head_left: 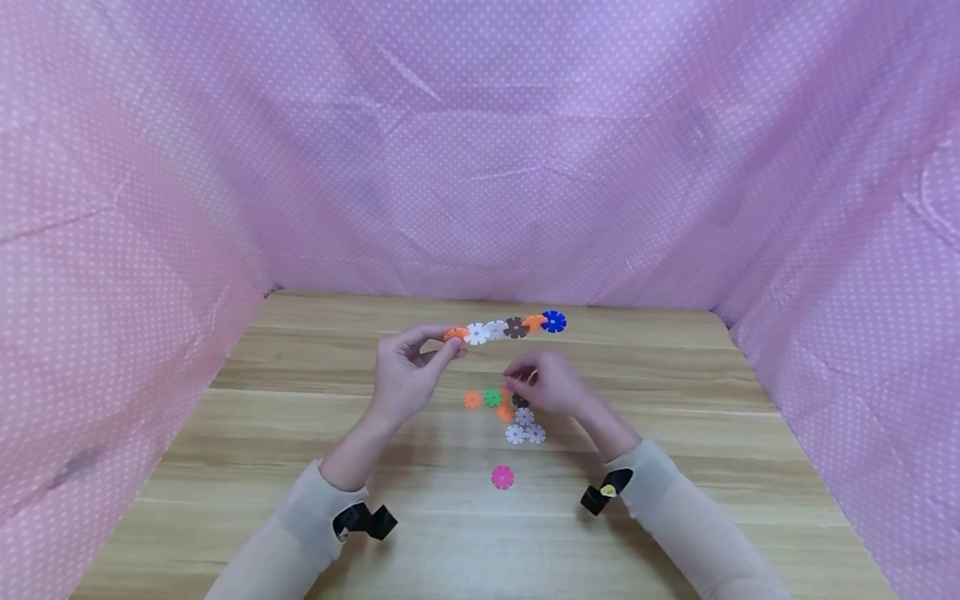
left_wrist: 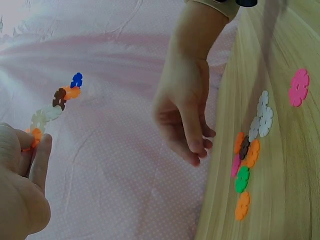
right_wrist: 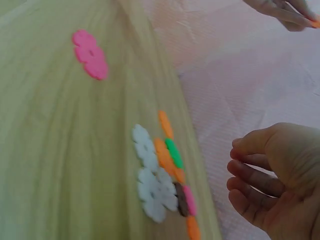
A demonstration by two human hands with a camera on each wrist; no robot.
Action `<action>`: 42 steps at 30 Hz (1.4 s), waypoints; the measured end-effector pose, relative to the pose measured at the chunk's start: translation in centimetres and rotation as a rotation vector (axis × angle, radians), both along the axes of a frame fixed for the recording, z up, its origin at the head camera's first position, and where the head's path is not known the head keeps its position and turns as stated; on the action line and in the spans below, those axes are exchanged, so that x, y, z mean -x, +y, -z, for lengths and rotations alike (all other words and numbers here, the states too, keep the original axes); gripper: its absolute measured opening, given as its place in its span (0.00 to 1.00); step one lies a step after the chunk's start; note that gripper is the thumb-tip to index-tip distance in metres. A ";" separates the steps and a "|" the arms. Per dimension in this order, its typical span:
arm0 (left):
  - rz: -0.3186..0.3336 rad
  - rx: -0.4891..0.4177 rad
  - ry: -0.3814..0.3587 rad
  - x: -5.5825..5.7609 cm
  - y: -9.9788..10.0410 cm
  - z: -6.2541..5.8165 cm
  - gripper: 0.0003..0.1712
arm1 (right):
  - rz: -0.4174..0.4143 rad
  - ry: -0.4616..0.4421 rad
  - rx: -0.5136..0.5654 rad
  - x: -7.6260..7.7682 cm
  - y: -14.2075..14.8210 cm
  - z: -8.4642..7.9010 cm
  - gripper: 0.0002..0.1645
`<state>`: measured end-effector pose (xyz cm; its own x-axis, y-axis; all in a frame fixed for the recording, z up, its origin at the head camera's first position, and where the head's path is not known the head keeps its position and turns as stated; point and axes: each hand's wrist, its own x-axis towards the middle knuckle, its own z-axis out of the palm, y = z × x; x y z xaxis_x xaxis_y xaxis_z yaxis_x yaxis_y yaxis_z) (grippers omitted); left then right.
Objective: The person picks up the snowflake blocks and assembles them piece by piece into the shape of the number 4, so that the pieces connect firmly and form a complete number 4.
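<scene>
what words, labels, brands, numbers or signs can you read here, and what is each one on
None can be read in any view.
Multicoloured, notched, flower-shaped plastic discs: no lettering can be made out.
Small yellow mark on the right wrist's black, blocky device: too small and blurred to tell whether it bears text.

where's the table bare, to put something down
Bare table: left of the left hand, right of the right hand, and between the sleeves, nearer than the lone pink disc. Crowded: around the green disc and white discs.
</scene>
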<state>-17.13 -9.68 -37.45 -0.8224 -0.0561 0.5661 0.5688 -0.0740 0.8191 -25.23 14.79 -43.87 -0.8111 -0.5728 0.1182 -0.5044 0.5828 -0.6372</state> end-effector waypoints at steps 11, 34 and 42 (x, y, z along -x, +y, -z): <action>0.008 -0.012 0.001 0.1 0.0 0.1 0.07 | -0.045 0.017 -0.210 -0.5 -3.4 2.2 0.15; 0.002 -0.010 -0.004 -0.1 -0.1 0.3 0.07 | 0.030 -0.059 0.133 0.0 1.6 -2.9 0.08; -0.010 -0.020 -0.002 -0.1 -0.5 0.5 0.07 | 0.217 -0.016 0.516 0.3 3.9 -7.1 0.14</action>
